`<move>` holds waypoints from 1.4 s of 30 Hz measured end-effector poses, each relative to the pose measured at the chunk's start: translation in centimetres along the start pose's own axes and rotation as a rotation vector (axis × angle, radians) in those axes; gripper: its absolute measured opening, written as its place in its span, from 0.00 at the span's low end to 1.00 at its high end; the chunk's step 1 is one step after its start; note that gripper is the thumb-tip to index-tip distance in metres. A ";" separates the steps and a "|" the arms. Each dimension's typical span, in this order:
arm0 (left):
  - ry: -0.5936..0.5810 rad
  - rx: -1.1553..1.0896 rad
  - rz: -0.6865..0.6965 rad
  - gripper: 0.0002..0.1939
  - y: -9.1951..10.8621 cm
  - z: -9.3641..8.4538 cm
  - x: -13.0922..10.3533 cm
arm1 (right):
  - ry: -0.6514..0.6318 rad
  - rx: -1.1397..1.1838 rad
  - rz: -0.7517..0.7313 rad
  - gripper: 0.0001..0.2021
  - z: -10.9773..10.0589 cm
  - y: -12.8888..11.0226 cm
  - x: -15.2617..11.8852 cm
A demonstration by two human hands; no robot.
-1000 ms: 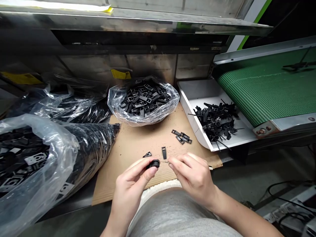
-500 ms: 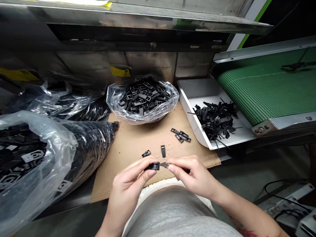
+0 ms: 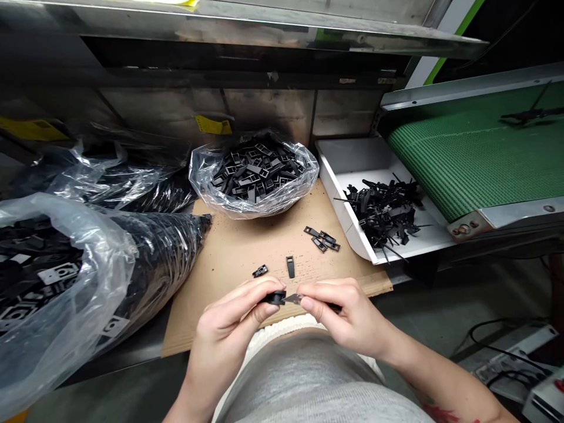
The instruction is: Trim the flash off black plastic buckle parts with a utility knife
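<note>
Between the fingers and thumb of my left hand (image 3: 240,314) is a small black plastic part (image 3: 275,297), partly covered by the fingers. My right hand (image 3: 339,305) pinches a small knife (image 3: 293,298) with a pointed metal blade; its dark handle is mostly hidden in the palm. The blade's tip points left and meets the edge of the black part. Just beyond the hands, a single flat black clip (image 3: 289,267) and a small black piece (image 3: 260,271) lie on the cardboard sheet (image 3: 238,241). Several similar black clips (image 3: 322,239) lie grouped farther right.
An open plastic bag (image 3: 207,197) full of black clips stands at the back. Larger bags (image 3: 101,247) of black parts fill the left side. On the right are a white tray (image 3: 348,226) holding black scraps and a green conveyor belt (image 3: 476,153). A metal shelf (image 3: 264,32) overhangs the back.
The black part has turned slightly in my left hand, against the knife tip. Both hands keep their grips and nearly the same place; the whole view has shifted slightly.
</note>
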State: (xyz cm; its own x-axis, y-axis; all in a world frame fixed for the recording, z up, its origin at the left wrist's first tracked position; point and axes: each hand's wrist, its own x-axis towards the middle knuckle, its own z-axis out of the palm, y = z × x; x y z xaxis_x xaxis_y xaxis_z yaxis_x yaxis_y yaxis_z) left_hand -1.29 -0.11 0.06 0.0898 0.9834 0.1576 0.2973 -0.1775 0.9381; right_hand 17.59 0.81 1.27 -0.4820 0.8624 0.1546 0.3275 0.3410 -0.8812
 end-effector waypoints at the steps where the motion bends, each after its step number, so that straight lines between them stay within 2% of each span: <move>1: 0.003 -0.001 0.001 0.11 0.1 0.0 0.0 | -0.019 0.028 0.014 0.10 -0.1 0.0 0.1; 5: -0.034 0.001 0.021 0.11 0.6 0.1 0.0 | -0.198 0.280 0.155 0.12 -1.0 0.2 0.7; 9: -0.037 0.019 -0.009 0.09 0.7 0.0 0.0 | -0.554 0.568 0.333 0.11 -2.2 0.7 1.1; 11: 0.009 0.035 -0.071 0.08 0.6 0.1 0.1 | -0.604 0.601 0.359 0.11 -2.4 0.5 0.9; 12: 0.040 0.035 -0.114 0.08 0.6 0.1 0.1 | -0.552 0.590 0.353 0.11 -2.2 0.4 0.7; 14: 0.083 -0.007 -0.225 0.10 0.6 0.3 0.1 | -0.313 0.484 0.280 0.10 -1.3 0.1 0.1; 16: 0.103 -0.097 -0.331 0.13 0.7 0.7 0.2 | -0.020 0.242 0.117 0.09 0.1 0.1 -0.5; 18: 0.121 -0.175 -0.397 0.15 0.9 1.0 0.3 | 0.201 -0.041 -0.064 0.10 1.7 0.3 -0.9; 21: 0.158 -0.221 -0.430 0.17 1.4 1.5 0.4 | 0.333 -0.293 -0.187 0.12 3.4 1.0 -1.0; 25: 0.168 -0.200 -0.401 0.16 2.0 1.6 0.5 | 0.378 -0.356 -0.209 0.12 4.0 1.6 -0.9; 28: 0.181 -0.120 -0.327 0.16 2.0 1.6 0.4 | 0.367 -0.335 -0.187 0.12 3.8 1.4 -0.9; 36: 0.139 0.071 -0.149 0.13 1.6 1.2 0.1 | 0.139 -0.241 -0.042 0.11 1.7 0.5 -0.6; 40: 0.123 0.057 -0.165 0.12 1.6 1.0 0.2 | 0.059 -0.087 -0.047 0.11 0.6 0.3 -0.4; 42: 0.121 0.036 -0.205 0.12 1.6 0.9 0.4 | 0.101 0.042 -0.037 0.11 0.7 0.3 -0.3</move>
State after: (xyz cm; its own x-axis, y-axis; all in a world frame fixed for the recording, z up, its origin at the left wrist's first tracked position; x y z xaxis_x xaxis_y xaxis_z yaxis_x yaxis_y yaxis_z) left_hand 0.12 -0.09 1.34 -0.0894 0.9960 0.0026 0.3311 0.0272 0.9432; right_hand 17.28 0.41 0.66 -0.4082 0.8836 0.2296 0.2755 0.3590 -0.8918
